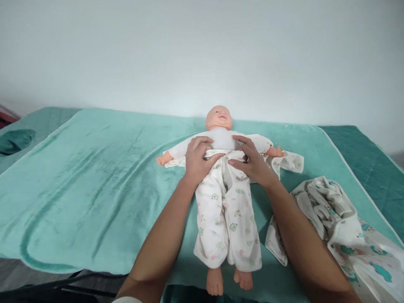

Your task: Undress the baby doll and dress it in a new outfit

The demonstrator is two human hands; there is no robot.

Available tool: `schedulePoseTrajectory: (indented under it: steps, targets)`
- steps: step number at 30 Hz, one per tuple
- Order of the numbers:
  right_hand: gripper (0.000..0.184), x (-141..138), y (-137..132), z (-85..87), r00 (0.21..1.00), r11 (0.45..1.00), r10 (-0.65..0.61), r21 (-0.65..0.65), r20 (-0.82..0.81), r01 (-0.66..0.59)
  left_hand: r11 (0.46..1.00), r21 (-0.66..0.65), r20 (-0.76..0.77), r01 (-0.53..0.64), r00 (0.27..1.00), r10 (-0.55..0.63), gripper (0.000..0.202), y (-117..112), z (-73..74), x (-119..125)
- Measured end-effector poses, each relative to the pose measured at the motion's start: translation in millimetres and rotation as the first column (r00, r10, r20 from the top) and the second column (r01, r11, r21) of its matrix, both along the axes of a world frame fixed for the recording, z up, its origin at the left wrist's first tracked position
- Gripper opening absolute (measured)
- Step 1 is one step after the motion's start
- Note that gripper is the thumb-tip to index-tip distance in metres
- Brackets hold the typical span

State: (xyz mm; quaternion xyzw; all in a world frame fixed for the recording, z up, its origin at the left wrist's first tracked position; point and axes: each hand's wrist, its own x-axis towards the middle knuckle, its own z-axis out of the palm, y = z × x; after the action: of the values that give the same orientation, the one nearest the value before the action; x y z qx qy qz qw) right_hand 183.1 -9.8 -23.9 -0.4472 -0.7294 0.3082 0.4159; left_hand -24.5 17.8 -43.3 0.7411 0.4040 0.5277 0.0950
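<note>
A baby doll (219, 117) lies on its back, head toward the wall, arms spread. Its torso and arms are in white, and patterned trousers (213, 210) cover its legs down to the bare feet. My left hand (200, 158) rests at one side of the waistband, fingers spread on the torso and thumb over the trouser front. On the opposite side my right hand (251, 160) rests likewise, fingers and thumb apart, touching the waistband and torso. Beneath the doll's arms lies a matching patterned garment (292, 162), its sleeve sticking out at the right.
A crumpled patterned cloth (328, 210) lies to the right, partly behind my right forearm. Under everything spreads a green plush blanket (94, 181) with a white edge, over a darker green cover (362, 164). The white wall (189, 54) rises behind.
</note>
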Motion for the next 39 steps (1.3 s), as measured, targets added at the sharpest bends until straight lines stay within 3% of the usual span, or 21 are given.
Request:
schedulePoseTrajectory:
  steps: [5, 10, 14, 17, 19, 21, 23, 26, 30, 34, 37, 39]
  targets:
    - [0.038, 10.6, -10.6, -2.8, 0.988, 0.994, -0.085, 0.057, -0.13, 0.093, 0.985, 0.073, -0.018, -0.155, 0.987, 0.157, 0.027, 5.5, -10.9, -6.9]
    - [0.044, 25.2, -23.1, -15.0, 0.935, 0.982, -0.19, -0.059, -0.3, 0.18, 0.984, 0.103, -0.009, -0.143, 0.989, 0.145, 0.025, 12.3, -17.9, -7.1]
    - [0.051, 30.0, -27.7, -21.4, 0.967, 0.966, -0.202, -0.196, -0.156, 0.17, 0.983, 0.097, 0.04, -0.156, 0.987, 0.153, 0.025, 14.7, -17.9, -5.0]
    - [0.046, 34.9, -28.4, -20.0, 0.996, 0.953, -0.084, -0.291, -0.004, 0.08, 0.985, 0.058, 0.088, -0.162, 0.984, 0.156, 0.024, 14.7, -17.6, -4.5]
    - [0.036, 38.5, -28.9, -17.6, 1.0, 0.935, -0.006, -0.355, 0.011, 0.01, 0.986, 0.001, 0.09, -0.169, 0.982, 0.169, 0.023, 14.0, -17.4, -4.2]
    - [0.04, 40.3, -29.3, -16.1, 0.999, 0.906, 0.038, -0.42, -0.014, -0.04, 0.981, -0.057, 0.078, -0.186, 0.979, 0.19, 0.022, 13.4, -16.9, -3.6]
    - [0.047, 39.3, -29.1, -16.6, 0.999, 0.892, 0.016, -0.451, -0.039, -0.032, 0.975, -0.093, 0.072, -0.2, 0.976, 0.207, 0.021, 12.8, -16.1, -2.6]
    - [0.039, 34.0, -27.9, -19.5, 0.996, 0.905, -0.069, -0.424, -0.05, 0.041, 0.973, -0.097, 0.076, -0.209, 0.973, 0.217, 0.021, 10.1, -13.8, -1.5]
    - [0.035, 28.7, -26.5, -21.4, 0.991, 0.925, -0.131, -0.361, -0.013, 0.117, 0.977, -0.045, 0.037, -0.209, 0.977, 0.21, 0.022, -4.5, -11.5, -4.2]
    - [0.036, 28.2, -26.0, -22.2, 0.984, 0.936, -0.176, -0.305, 0.025, 0.175, 0.975, 0.011, -0.008, -0.22, 0.975, 0.22, 0.022, -37.3, -17.3, -13.1]
    - [0.037, 26.2, -26.1, -22.8, 0.97, 0.944, -0.23, -0.223, 0.084, 0.243, 0.971, -0.055, 0.014, -0.234, 0.972, 0.235, 0.021, -66.2, -26.0, -19.4]
    - [0.036, 23.4, -26.2, -23.1, 0.959, 0.949, -0.259, -0.156, 0.117, 0.275, 0.951, -0.171, 0.036, -0.257, 0.963, 0.267, 0.02, -80.0, -29.7, -21.3]
